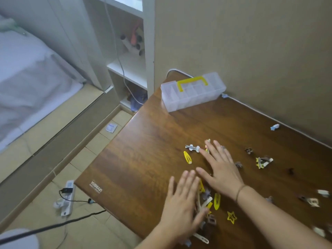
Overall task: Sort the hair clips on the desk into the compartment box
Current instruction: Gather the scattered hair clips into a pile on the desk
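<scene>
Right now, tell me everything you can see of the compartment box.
The compartment box is a long, translucent white plastic case with a yellow carry handle lying on its lid. The lid looks closed; dividers show faintly through it. It sits flat at the far corner of the wooden desk, close against the wall, well away from both hands and the clips. Nothing rests on it.

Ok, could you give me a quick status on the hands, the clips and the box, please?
Left hand and right hand flat, open on hair clips. Clips scattered over desk. Compartment box lid closed, none sorted.
</scene>
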Action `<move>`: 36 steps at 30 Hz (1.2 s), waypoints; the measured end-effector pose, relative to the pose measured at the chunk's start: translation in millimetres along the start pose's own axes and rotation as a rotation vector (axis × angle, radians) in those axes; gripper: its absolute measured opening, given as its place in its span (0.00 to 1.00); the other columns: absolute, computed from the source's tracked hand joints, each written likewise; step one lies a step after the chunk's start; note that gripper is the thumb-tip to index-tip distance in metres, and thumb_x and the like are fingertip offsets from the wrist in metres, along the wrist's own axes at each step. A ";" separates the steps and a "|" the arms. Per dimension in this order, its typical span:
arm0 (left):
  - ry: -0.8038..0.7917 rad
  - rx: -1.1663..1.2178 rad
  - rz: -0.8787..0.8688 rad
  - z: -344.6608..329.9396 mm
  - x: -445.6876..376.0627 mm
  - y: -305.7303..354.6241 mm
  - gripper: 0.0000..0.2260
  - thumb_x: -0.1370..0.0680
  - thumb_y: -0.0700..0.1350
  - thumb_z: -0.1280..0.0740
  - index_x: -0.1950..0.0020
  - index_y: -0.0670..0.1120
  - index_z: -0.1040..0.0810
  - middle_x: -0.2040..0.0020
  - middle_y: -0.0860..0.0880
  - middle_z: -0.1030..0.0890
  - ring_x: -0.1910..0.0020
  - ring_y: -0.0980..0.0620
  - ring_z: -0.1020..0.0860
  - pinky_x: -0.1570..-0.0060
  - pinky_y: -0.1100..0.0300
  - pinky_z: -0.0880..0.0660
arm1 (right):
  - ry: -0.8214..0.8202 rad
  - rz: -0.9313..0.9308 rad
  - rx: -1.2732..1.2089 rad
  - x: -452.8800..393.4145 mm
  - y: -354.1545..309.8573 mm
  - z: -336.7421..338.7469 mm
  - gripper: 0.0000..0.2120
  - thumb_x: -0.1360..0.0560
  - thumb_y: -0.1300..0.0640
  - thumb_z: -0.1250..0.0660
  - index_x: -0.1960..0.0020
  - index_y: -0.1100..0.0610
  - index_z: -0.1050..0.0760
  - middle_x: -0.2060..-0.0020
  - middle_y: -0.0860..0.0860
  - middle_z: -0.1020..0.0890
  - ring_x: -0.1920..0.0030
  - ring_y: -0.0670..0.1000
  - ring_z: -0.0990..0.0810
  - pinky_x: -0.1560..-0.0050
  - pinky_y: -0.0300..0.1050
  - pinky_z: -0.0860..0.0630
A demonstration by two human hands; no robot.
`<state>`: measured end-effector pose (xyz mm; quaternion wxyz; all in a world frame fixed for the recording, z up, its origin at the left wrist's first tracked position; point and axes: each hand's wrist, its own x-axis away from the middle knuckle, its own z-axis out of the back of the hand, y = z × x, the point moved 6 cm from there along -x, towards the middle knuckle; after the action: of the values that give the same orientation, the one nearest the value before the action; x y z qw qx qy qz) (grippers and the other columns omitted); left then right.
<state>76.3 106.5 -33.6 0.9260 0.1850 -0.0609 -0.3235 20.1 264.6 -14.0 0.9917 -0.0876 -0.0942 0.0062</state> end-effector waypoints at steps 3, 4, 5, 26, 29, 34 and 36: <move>0.070 0.091 0.129 11.1 22.6 -19.8 0.33 0.19 0.64 0.49 0.22 0.44 0.41 0.20 0.47 0.45 0.21 0.46 0.48 0.28 0.43 0.50 | 0.003 0.054 0.060 -22.6 -21.4 0.7 0.29 0.24 0.33 0.54 0.25 0.40 0.44 0.22 0.47 0.50 0.22 0.54 0.58 0.27 0.65 0.55; 0.064 0.090 0.127 12.3 33.2 -22.4 0.34 0.20 0.64 0.49 0.21 0.44 0.42 0.20 0.47 0.46 0.21 0.46 0.49 0.27 0.43 0.51 | 0.000 0.069 0.076 -28.9 -32.5 -2.2 0.29 0.23 0.34 0.54 0.24 0.40 0.45 0.22 0.47 0.51 0.22 0.55 0.58 0.28 0.67 0.56; 0.040 0.067 0.100 10.0 42.5 -18.4 0.36 0.21 0.66 0.48 0.21 0.43 0.42 0.20 0.46 0.47 0.21 0.44 0.48 0.28 0.42 0.50 | -0.011 0.077 0.081 -31.7 -40.5 -8.8 0.28 0.23 0.35 0.55 0.24 0.40 0.46 0.22 0.48 0.51 0.22 0.56 0.58 0.28 0.68 0.56; -0.069 0.023 -0.019 -21.7 -58.3 34.4 0.38 0.22 0.70 0.52 0.20 0.47 0.49 0.19 0.47 0.56 0.21 0.48 0.58 0.25 0.44 0.57 | 0.202 -0.140 -0.243 123.5 71.1 -10.5 0.24 0.20 0.43 0.47 0.26 0.48 0.37 0.23 0.47 0.43 0.22 0.50 0.53 0.25 0.55 0.50; -0.079 0.038 0.068 -15.1 -96.2 17.2 0.39 0.24 0.71 0.57 0.19 0.49 0.54 0.20 0.50 0.60 0.22 0.53 0.64 0.24 0.47 0.59 | 0.240 -0.205 -0.259 94.4 108.9 5.1 0.27 0.22 0.39 0.50 0.25 0.47 0.39 0.23 0.46 0.44 0.22 0.48 0.55 0.24 0.57 0.51; -0.128 0.027 -0.014 -25.1 -140.7 36.1 0.40 0.25 0.72 0.61 0.19 0.50 0.55 0.20 0.53 0.57 0.22 0.55 0.63 0.24 0.49 0.61 | 0.079 -0.244 -0.191 28.9 168.8 13.1 0.31 0.24 0.33 0.52 0.24 0.42 0.48 0.22 0.44 0.50 0.23 0.48 0.59 0.24 0.57 0.56; -0.136 0.040 -0.031 -29.3 -148.2 44.6 0.39 0.25 0.71 0.61 0.20 0.49 0.53 0.20 0.53 0.55 0.22 0.55 0.62 0.24 0.50 0.62 | 0.013 -0.119 -0.186 23.3 165.7 7.8 0.31 0.24 0.34 0.50 0.24 0.41 0.48 0.22 0.43 0.50 0.23 0.47 0.58 0.24 0.56 0.56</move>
<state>-7.3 239.7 -42.7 0.9106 0.1818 -0.1271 -0.3486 42.2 429.7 -31.1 0.9785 -0.1735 -0.0931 -0.0622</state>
